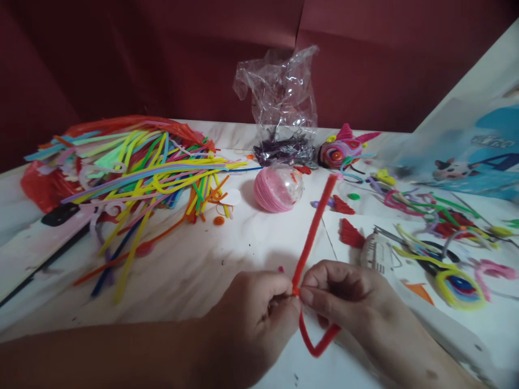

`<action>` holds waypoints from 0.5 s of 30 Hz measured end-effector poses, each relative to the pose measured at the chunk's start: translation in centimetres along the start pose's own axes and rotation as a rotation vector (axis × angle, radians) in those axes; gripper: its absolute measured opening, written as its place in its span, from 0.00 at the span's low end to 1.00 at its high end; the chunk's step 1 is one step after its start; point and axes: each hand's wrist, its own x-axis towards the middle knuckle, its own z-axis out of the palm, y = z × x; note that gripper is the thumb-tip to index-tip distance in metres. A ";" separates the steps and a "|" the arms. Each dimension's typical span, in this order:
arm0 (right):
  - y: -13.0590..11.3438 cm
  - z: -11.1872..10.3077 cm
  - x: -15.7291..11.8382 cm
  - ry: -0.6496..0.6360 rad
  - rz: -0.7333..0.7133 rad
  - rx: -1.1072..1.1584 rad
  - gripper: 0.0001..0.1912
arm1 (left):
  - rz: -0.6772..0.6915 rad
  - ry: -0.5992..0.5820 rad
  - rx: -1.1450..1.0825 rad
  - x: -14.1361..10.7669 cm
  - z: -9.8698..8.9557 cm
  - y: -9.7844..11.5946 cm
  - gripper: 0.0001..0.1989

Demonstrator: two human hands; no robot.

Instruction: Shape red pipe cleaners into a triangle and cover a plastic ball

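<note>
A red pipe cleaner (pixel 314 232) is pinched between my two hands near the bottom centre. Its long straight part rises up and to the right, and its lower part bends into a V below the fingers. My left hand (pixel 263 308) is closed on it from the left. From the right, my right hand (pixel 344 297) grips it with thumb and forefinger, the fingertips of both hands almost touching. Beyond them sits a clear ball (pixel 292 183) whose left side is wrapped in pink pipe cleaner (pixel 270 190). Red fuzzy pieces (pixel 351 233) lie right of the upright strand.
Many coloured pipe cleaners (pixel 138 173) spill from a red bag at left, beside a phone-like object (pixel 48 243). A clear plastic bag (pixel 284 102) and a decorated pink ball (pixel 340 151) stand behind. Scissors (pixel 433 256), a glue gun (pixel 381 251) and a yellow-blue coil (pixel 461 286) lie right.
</note>
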 end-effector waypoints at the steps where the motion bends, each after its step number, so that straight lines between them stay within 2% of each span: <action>1: 0.0 0.0 0.0 0.001 -0.005 0.001 0.11 | 0.027 0.017 0.033 0.0 0.1 -0.1 0.14; 10: -0.1 0.1 0.2 0.013 0.004 0.009 0.11 | 0.149 0.122 0.208 0.1 0.1 -0.1 0.13; 15: 0.0 0.0 0.1 0.016 0.018 -0.014 0.11 | 0.178 0.109 0.260 0.1 -0.2 0.2 0.13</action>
